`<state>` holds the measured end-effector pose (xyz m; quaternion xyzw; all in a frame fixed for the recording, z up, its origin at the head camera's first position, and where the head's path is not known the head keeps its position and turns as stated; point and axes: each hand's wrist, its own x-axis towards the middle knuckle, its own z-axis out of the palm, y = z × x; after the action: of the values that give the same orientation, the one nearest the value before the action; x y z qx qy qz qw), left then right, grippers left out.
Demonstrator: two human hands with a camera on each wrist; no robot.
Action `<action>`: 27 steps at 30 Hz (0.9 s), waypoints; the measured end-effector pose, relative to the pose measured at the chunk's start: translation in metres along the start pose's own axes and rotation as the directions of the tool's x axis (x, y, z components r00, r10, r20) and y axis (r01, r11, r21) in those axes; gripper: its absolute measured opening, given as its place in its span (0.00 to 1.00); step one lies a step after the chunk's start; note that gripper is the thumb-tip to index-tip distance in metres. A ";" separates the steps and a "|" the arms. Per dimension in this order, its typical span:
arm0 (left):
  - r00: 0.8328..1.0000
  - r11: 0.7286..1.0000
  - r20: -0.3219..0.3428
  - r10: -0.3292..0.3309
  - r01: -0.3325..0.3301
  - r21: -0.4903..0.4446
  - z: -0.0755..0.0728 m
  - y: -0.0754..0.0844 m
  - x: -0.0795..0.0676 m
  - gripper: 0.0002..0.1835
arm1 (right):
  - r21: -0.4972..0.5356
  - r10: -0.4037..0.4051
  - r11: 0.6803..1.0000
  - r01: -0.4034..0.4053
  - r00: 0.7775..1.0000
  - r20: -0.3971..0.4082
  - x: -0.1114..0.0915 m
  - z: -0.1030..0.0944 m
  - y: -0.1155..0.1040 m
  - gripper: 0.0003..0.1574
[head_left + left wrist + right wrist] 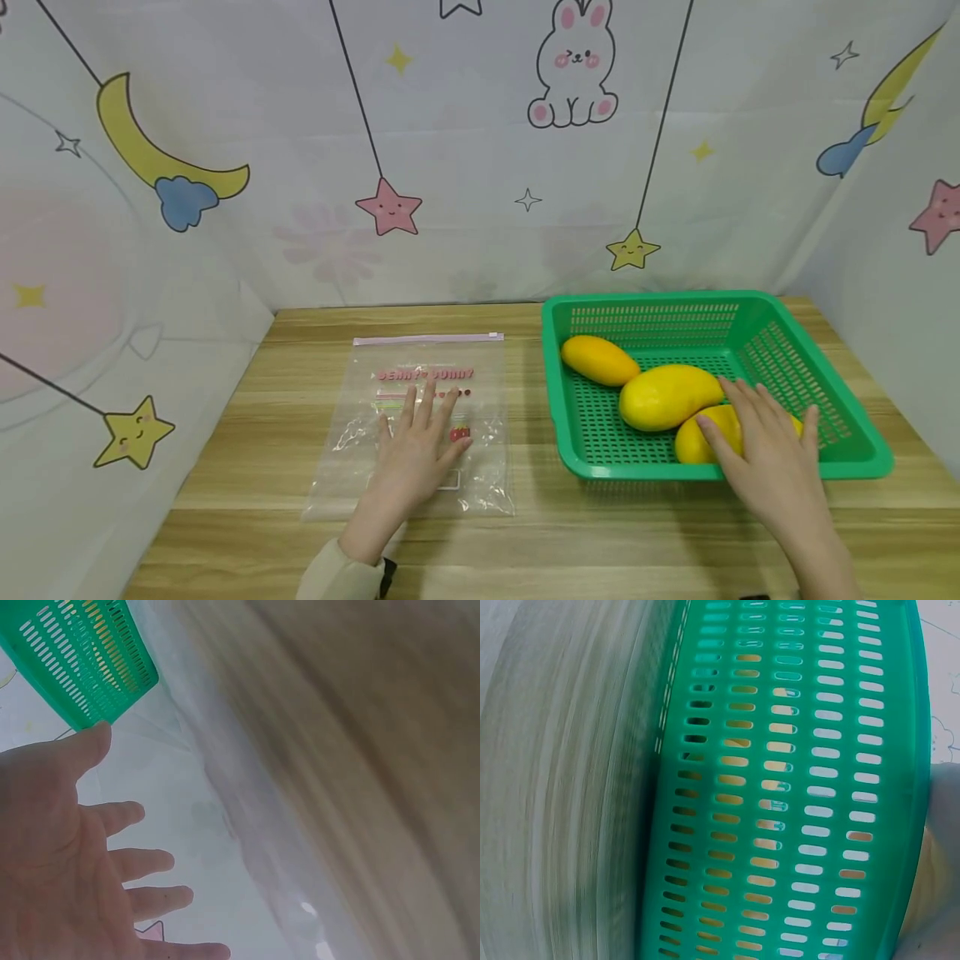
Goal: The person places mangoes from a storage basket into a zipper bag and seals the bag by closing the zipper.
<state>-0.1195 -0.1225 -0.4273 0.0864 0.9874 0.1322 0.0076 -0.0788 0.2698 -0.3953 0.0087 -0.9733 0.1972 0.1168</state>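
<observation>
A clear zip bag [482, 492] with pink lettering and a pale slider strip lies flat on the wooden table. Over its middle, my left hand [415, 461] is spread with fingers extended; whether it touches the plastic I cannot tell. To the right stands a green basket [645, 471] holding three yellow mangoes: one at the back left [598, 360], one in the middle [667, 398], one at the front [697, 437]. My right hand [780, 471] reaches over the front rim, fingers spread above the front mango and partly covering it. In the right wrist view, the basket wall hides most of that hand.
The wooden table [247, 467] runs back to a white curtain [465, 267] printed with stars, a moon and a rabbit. The curtain also closes off both sides. The basket's slotted wall [802, 810] rises close to the right wrist.
</observation>
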 end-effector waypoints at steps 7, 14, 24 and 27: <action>1.000 1.000 0.005 -0.006 0.005 0.006 0.002 0.000 0.001 0.38 | -0.005 0.014 1.000 -0.014 1.000 -0.006 -0.002 -0.002 0.002 0.40; 1.000 0.999 0.026 0.002 -0.003 0.032 0.002 -0.001 0.002 0.37 | -0.014 0.030 0.999 -0.031 0.999 -0.014 -0.004 -0.003 0.007 0.41; 0.998 0.995 0.055 0.025 -0.030 0.091 0.000 -0.005 0.011 0.36 | -0.017 0.044 0.999 -0.045 0.998 -0.036 -0.006 -0.006 0.016 0.40; 0.997 0.994 0.076 0.032 -0.040 0.103 -0.002 -0.006 0.013 0.37 | -0.018 0.056 0.998 -0.057 0.998 -0.035 -0.007 -0.007 0.018 0.40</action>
<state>-0.1330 -0.1268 -0.4274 0.1094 0.9903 0.0775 0.0374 -0.0720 0.2891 -0.3972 -0.0232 -0.9728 0.1916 0.1280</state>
